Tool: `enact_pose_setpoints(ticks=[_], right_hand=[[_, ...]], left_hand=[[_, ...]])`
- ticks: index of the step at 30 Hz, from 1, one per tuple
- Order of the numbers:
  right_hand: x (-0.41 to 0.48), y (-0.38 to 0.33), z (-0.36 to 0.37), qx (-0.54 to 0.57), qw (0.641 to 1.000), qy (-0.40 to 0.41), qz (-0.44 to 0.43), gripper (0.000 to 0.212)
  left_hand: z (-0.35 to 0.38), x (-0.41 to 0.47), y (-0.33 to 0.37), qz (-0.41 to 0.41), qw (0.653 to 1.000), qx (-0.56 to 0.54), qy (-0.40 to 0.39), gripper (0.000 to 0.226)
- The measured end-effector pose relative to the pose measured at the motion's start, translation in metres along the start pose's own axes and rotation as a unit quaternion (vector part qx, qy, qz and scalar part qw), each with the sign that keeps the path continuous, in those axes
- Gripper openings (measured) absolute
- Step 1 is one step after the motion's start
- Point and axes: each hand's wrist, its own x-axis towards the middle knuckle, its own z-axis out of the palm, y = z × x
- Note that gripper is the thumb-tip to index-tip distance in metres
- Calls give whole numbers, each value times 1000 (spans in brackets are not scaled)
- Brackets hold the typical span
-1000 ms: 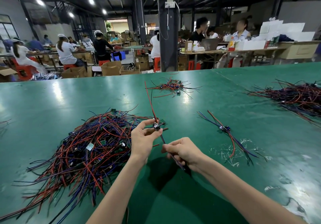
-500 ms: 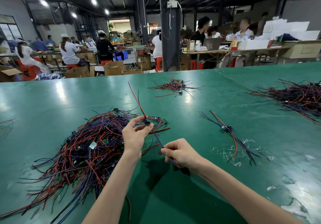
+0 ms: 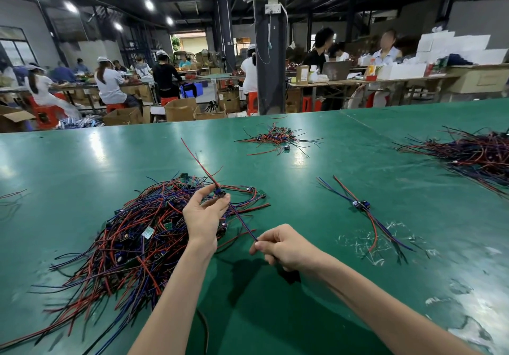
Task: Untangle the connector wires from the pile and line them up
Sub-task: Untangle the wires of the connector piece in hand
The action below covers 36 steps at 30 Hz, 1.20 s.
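A big tangled pile of red, blue and black connector wires (image 3: pixel 129 241) lies on the green table (image 3: pixel 303 313) at the left. My left hand (image 3: pixel 205 217) pinches the small blue connector of one connector wire (image 3: pixel 243 224) above the pile's right edge; its red lead sticks up and away. My right hand (image 3: pixel 283 246) pinches the lower end of that same wire, so it stretches taut between both hands. Two separated connector wires (image 3: pixel 360 206) lie side by side to the right.
A small wire heap (image 3: pixel 276 138) lies further back at the centre, and a larger wire heap (image 3: pixel 473 156) sits at the far right. Beyond the table's far edge stand a dark pillar (image 3: pixel 268 52), cardboard boxes and people seated at other benches.
Both hands drifted slightly left with the wire. The wire's free red lead swung from nearly upright to leaning left. My right hand slid toward the wire's lower end.
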Motion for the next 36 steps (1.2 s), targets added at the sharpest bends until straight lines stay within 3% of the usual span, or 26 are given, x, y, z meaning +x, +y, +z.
enact_pose_setpoints(ticks=[8, 10, 13, 17, 19, 25, 36], right_hand=[[-4, -2, -15, 29, 997, -75, -18, 8], [-6, -5, -25, -1, 997, -78, -10, 17], [-7, -9, -34, -26, 999, -12, -21, 22], [-1, -7, -35, 97, 988, 109, -55, 13], [0, -4, -33, 140, 981, 129, -42, 10], [2, -3, -29, 129, 986, 109, -13, 10], [-8, -6, -20, 70, 997, -36, 19, 12]], left_hand=[[4, -4, 4, -13, 1000, -17, -5, 30], [8, -7, 3, -39, 998, -36, -30, 31], [17, -16, -1, -75, 993, -33, -90, 29], [30, -32, -15, -104, 981, 20, -164, 31], [32, -35, -21, -114, 978, 23, -171, 31], [30, -33, -25, -101, 984, 31, -144, 32], [7, -6, -1, -68, 997, -41, -6, 37]])
